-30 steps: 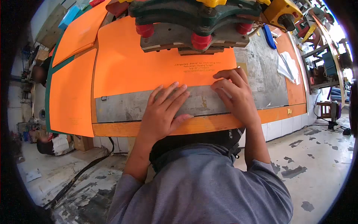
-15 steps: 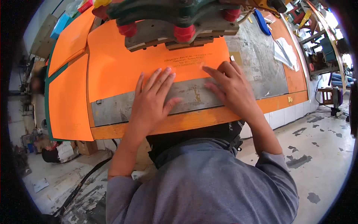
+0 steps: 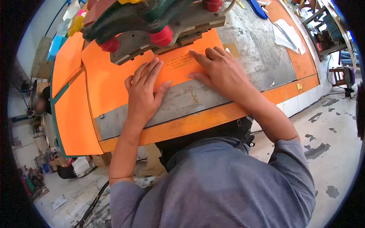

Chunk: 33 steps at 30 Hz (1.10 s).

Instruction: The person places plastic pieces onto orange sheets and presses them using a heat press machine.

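Observation:
A large orange sheet (image 3: 106, 81) with small dark printed lines lies on a grey metal plate, its far part under a green and grey press head (image 3: 167, 19) with red knobs. My left hand (image 3: 142, 89) rests on the sheet left of the print, fingers stretched and thumb apart. Across the print, my right hand (image 3: 220, 70) touches the sheet with its index finger extended, the thumb apart near the sheet's front edge and the other fingers bent. Neither hand grips anything.
More orange sheets (image 3: 74, 114) lie on a green surface at the left. The metal plate (image 3: 251, 49) has a wooden front edge (image 3: 182, 127). A blue-handled object (image 3: 257, 8) and crumpled white plastic (image 3: 287, 36) lie at the back right.
The view has turned and shifted. Both hands have moved farther up the sheet, closer to the press head; the right hand now covers part of the print.

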Each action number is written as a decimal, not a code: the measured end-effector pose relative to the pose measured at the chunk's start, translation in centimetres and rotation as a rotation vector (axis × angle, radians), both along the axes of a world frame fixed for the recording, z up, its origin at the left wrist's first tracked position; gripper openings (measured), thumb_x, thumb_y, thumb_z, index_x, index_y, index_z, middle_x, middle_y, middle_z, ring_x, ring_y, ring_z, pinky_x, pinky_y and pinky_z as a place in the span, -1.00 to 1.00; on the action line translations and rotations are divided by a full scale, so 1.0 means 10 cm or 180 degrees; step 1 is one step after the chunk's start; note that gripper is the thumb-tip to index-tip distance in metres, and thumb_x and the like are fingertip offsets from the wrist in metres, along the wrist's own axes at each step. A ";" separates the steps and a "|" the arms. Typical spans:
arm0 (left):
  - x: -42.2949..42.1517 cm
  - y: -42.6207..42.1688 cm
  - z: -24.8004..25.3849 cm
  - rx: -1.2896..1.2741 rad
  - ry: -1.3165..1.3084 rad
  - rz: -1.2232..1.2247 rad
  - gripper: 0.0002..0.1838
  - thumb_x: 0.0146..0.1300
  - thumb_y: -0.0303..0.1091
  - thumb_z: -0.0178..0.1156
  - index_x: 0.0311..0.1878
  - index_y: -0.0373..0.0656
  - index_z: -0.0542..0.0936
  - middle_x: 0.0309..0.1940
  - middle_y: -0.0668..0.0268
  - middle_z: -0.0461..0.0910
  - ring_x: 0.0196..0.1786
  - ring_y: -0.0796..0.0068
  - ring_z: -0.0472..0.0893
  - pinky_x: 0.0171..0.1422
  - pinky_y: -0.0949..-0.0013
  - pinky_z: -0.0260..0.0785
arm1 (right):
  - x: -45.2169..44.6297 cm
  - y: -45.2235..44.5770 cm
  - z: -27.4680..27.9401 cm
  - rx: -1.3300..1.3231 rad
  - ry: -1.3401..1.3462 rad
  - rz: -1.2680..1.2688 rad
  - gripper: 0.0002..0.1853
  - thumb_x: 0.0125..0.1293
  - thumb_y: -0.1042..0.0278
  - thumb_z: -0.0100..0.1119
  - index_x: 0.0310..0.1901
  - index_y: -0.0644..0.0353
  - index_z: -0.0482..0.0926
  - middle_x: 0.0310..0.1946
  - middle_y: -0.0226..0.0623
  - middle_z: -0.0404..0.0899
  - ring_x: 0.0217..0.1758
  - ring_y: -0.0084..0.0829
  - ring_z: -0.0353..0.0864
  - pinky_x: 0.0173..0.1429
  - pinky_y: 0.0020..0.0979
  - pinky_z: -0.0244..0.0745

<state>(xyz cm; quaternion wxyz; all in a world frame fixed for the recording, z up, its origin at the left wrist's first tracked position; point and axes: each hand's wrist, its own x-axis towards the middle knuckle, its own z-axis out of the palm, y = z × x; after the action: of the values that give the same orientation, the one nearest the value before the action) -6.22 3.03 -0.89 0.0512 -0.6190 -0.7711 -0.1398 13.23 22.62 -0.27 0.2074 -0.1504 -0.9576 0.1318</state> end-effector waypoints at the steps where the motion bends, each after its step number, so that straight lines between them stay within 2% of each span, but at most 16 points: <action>1: 0.00 0.00 0.01 0.0025 0.0011 0.0040 -0.34 0.54 0.04 0.26 0.58 -0.04 0.49 0.59 0.33 0.49 0.58 0.25 0.43 0.56 0.11 0.12 | 0.00 -0.02 -0.02 -0.0067 0.0005 -0.0039 -0.37 0.38 -0.13 0.36 0.30 0.19 0.67 -0.11 -0.19 0.65 0.06 -0.13 0.61 0.15 -0.13 0.56; 6: 0.00 0.02 0.01 0.0076 0.0034 0.0032 -0.36 0.53 0.02 0.27 0.57 -0.02 0.52 0.58 0.37 0.51 0.54 0.28 0.46 0.53 0.13 0.14 | 0.00 -0.02 -0.04 -0.0057 -0.0045 -0.0074 -0.36 0.39 -0.13 0.36 0.32 0.18 0.64 -0.10 -0.18 0.66 0.07 -0.14 0.62 0.15 -0.13 0.56; 11: 0.03 0.03 0.03 0.0077 -0.0078 0.0110 -0.40 0.56 -0.01 0.25 0.56 -0.03 0.54 0.55 0.34 0.54 0.55 0.26 0.46 0.59 0.09 0.10 | 0.00 -0.04 -0.02 -0.0062 0.0060 -0.0142 -0.35 0.37 -0.13 0.37 0.31 0.19 0.64 -0.12 -0.18 0.67 0.07 -0.15 0.63 0.15 -0.15 0.57; 13: 0.03 0.03 0.02 0.0068 -0.0095 0.0099 -0.41 0.57 -0.01 0.24 0.55 -0.03 0.54 0.55 0.33 0.54 0.56 0.26 0.45 0.61 0.08 0.09 | 0.00 -0.05 -0.04 0.0006 -0.0037 -0.0138 -0.33 0.44 -0.15 0.31 0.43 0.11 0.58 -0.13 -0.23 0.62 0.06 -0.19 0.61 0.10 -0.19 0.58; 14: 0.03 0.03 0.02 0.0075 -0.0113 0.0111 -0.41 0.58 -0.02 0.23 0.55 -0.03 0.54 0.55 0.33 0.54 0.57 0.26 0.45 0.63 0.07 0.08 | 0.00 -0.04 -0.06 -0.0011 -0.0038 -0.0154 -0.33 0.44 -0.15 0.31 0.43 0.11 0.58 -0.13 -0.23 0.62 0.06 -0.19 0.61 0.10 -0.19 0.58; 16: 0.04 0.03 0.03 0.0035 -0.0054 0.0111 -0.42 0.58 -0.01 0.22 0.55 -0.03 0.54 0.55 0.33 0.54 0.57 0.26 0.44 0.63 0.08 0.08 | -0.02 -0.03 -0.13 0.0149 0.0109 -0.0152 -0.34 0.34 -0.16 0.38 0.29 0.18 0.62 -0.15 -0.21 0.67 0.03 -0.16 0.65 0.12 -0.19 0.59; 19: 0.02 0.03 0.00 0.0050 0.0015 0.0092 -0.41 0.56 0.02 0.25 0.53 -0.05 0.56 0.53 0.35 0.56 0.57 0.31 0.44 0.59 0.12 0.07 | -0.02 -0.02 -0.13 0.0089 0.0142 -0.0128 -0.38 0.33 -0.17 0.39 0.22 0.17 0.64 -0.15 -0.22 0.69 0.02 -0.16 0.67 0.12 -0.18 0.59; 20: 0.01 0.04 0.00 0.0111 0.0018 0.0086 -0.39 0.54 0.05 0.28 0.51 -0.07 0.58 0.51 0.37 0.58 0.56 0.37 0.44 0.55 0.16 0.07 | -0.02 -0.03 -0.13 0.0072 0.0143 -0.0160 -0.38 0.33 -0.17 0.39 0.22 0.17 0.64 -0.15 -0.22 0.69 0.02 -0.16 0.67 0.12 -0.18 0.59; 22: 0.01 0.04 0.00 0.0098 -0.0003 0.0055 -0.40 0.54 0.03 0.28 0.51 -0.06 0.58 0.51 0.37 0.58 0.56 0.36 0.45 0.56 0.15 0.06 | -0.03 -0.04 -0.13 0.0074 0.0145 -0.0214 -0.39 0.31 -0.20 0.39 0.15 0.16 0.64 -0.14 -0.22 0.70 0.03 -0.16 0.68 0.11 -0.19 0.60; 26: 0.03 0.06 0.03 0.0088 -0.0062 0.0098 -0.42 0.56 -0.01 0.27 0.52 -0.06 0.57 0.52 0.36 0.57 0.57 0.34 0.45 0.58 0.15 0.05 | -0.04 -0.03 -0.17 0.0081 0.0183 -0.0249 -0.38 0.30 -0.21 0.40 0.14 0.17 0.64 -0.15 -0.23 0.71 0.04 -0.17 0.69 0.11 -0.18 0.60; 28: 0.02 0.06 0.02 0.0076 -0.0070 0.0086 -0.43 0.56 -0.02 0.26 0.52 -0.05 0.57 0.52 0.36 0.57 0.58 0.34 0.45 0.58 0.15 0.05 | -0.03 -0.03 -0.15 0.0123 0.0031 -0.0222 -0.36 0.40 -0.12 0.36 0.35 0.13 0.58 -0.12 -0.27 0.68 0.05 -0.21 0.68 0.07 -0.21 0.62; 33: 0.02 0.07 0.02 -0.0060 0.0012 0.0106 -0.45 0.62 -0.01 0.17 0.55 -0.01 0.54 0.55 0.32 0.53 0.59 0.26 0.45 0.64 0.10 0.10 | -0.04 -0.03 -0.19 0.0155 0.0076 -0.0255 -0.37 0.38 -0.11 0.38 0.33 0.12 0.59 -0.14 -0.27 0.69 0.05 -0.21 0.69 0.07 -0.22 0.62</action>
<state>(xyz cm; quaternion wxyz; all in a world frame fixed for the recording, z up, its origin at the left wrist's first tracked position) -6.03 3.69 -0.64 0.0491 -0.6067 -0.7826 -0.1305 12.84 22.33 -2.17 0.2276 -0.1819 -0.9512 0.1019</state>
